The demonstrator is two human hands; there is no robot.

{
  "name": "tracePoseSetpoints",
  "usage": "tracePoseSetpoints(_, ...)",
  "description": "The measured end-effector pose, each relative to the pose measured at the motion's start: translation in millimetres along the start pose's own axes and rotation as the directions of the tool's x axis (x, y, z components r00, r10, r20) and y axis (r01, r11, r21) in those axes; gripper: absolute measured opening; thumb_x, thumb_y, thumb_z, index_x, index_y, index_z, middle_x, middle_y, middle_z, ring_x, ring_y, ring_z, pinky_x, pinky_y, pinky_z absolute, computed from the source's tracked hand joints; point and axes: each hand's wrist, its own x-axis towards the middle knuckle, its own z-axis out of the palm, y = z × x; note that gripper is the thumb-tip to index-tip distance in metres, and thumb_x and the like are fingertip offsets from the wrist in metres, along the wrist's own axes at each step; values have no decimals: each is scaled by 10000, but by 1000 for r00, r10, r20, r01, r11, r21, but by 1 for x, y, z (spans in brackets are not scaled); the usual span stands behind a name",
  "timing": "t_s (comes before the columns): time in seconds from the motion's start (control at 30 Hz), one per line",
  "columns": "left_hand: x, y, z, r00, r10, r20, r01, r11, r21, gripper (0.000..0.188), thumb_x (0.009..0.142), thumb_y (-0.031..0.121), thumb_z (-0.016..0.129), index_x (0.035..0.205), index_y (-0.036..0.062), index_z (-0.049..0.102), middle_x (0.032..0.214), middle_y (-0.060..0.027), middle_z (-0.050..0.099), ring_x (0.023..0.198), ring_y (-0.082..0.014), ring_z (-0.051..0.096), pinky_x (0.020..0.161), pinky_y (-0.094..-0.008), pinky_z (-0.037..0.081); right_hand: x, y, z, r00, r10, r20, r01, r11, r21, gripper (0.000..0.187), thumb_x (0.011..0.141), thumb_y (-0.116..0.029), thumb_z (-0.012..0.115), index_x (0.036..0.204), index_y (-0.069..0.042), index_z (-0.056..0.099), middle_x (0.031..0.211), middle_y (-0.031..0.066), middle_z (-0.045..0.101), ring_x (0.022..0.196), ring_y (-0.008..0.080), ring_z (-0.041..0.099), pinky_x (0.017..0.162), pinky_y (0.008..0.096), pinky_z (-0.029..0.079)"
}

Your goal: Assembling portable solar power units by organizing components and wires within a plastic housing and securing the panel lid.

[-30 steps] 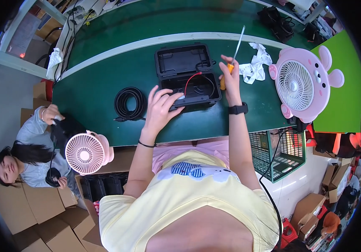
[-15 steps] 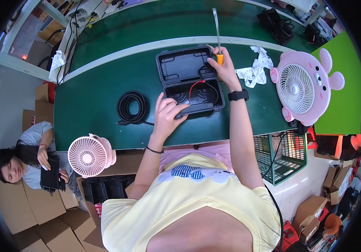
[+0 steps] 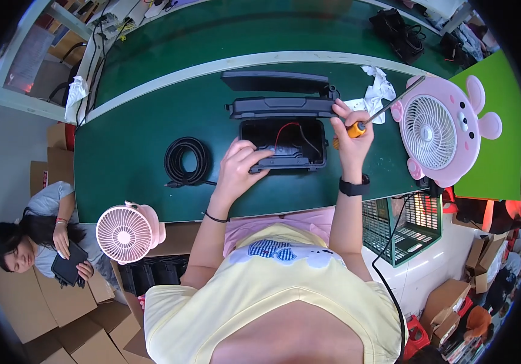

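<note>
A black plastic box (image 3: 249,136) with a hinged lid (image 3: 290,107) stands on the green table, the lid tilted partway up. A red wire (image 3: 279,133) and a dark wire run inside it. My left hand (image 3: 236,165) is closed on the box's front left edge, its fingertips reaching over the wall. In my right hand (image 3: 354,142) is a screwdriver (image 3: 357,129) with an orange handle, its long shaft pointing to the far right. The fingers of that hand touch the lid's right end. Behind the lid shows a flat black panel (image 3: 275,80).
Coiled black cable (image 3: 175,161) lies left of the box. A small pink fan (image 3: 125,234) stands at the near left; a larger pink animal-shaped fan (image 3: 433,130) is right. Crumpled white paper (image 3: 379,91) lies behind my right hand. A co-worker (image 3: 48,236) at left holds a dark flat object.
The lid has swung forward from wide back to partway up, exposing the panel behind it. My right hand has moved right and nearer, and the screwdriver has tilted rightward. My left hand stays put.
</note>
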Motion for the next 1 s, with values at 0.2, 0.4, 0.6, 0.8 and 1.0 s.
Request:
tracePoseSetpoints(0.2, 13, 5, -3, 998, -58, -35, 56, 996, -69, 535, 596, 55, 847, 1110, 125, 714, 912, -68, 664, 985, -256, 611, 874, -391, 522, 13, 5, 10, 993, 87, -81, -82, 994, 68, 306, 854, 32, 739, 855, -95, 461, 1086, 190, 725, 1239, 312, 607, 1033, 398, 471)
tracePoseSetpoints(0.4, 13, 6, -4, 1000, -14, -28, 17, 995, 98, 619, 639, 102, 840, 1227, 150, 651, 1065, -63, 642, 1164, -275, 576, 1102, -573, 339, 16, 1, 11, 992, 103, -76, -103, 995, 8, 304, 863, -4, 752, 847, -113, 469, 1090, 174, 727, 1247, 298, 607, 933, 333, 528)
tracePoseSetpoints(0.6, 17, 51, -5, 990, 95, 101, -118, 963, 244, 708, 703, 225, 826, 1362, 269, 569, 1405, -87, 488, 1312, -295, 483, 1130, -615, 260, 11, 5, 7, 994, 87, -72, -85, 996, 31, 304, 856, 24, 744, 843, -97, 465, 1089, 192, 723, 1246, 303, 606, 966, 362, 513)
tracePoseSetpoints(0.8, 39, 68, 25, 977, 196, 81, -212, 878, 428, 816, 685, 392, 842, 1428, 369, 506, 1279, -51, 513, 1188, -208, 530, 1026, -517, 352, 6, 20, 10, 993, 102, -65, -95, 991, 96, 314, 834, 76, 731, 841, -87, 462, 1075, 203, 722, 1244, 309, 602, 1020, 403, 484)
tracePoseSetpoints(1.0, 62, 65, 29, 990, 117, 81, -142, 828, 542, 945, 581, 501, 860, 1424, 246, 519, 1077, -33, 496, 996, -229, 467, 887, -448, 372, 0, 21, 10, 986, 155, -60, -147, 982, 119, 320, 831, 72, 736, 842, -87, 458, 1067, 187, 726, 1247, 304, 598, 1005, 394, 497)
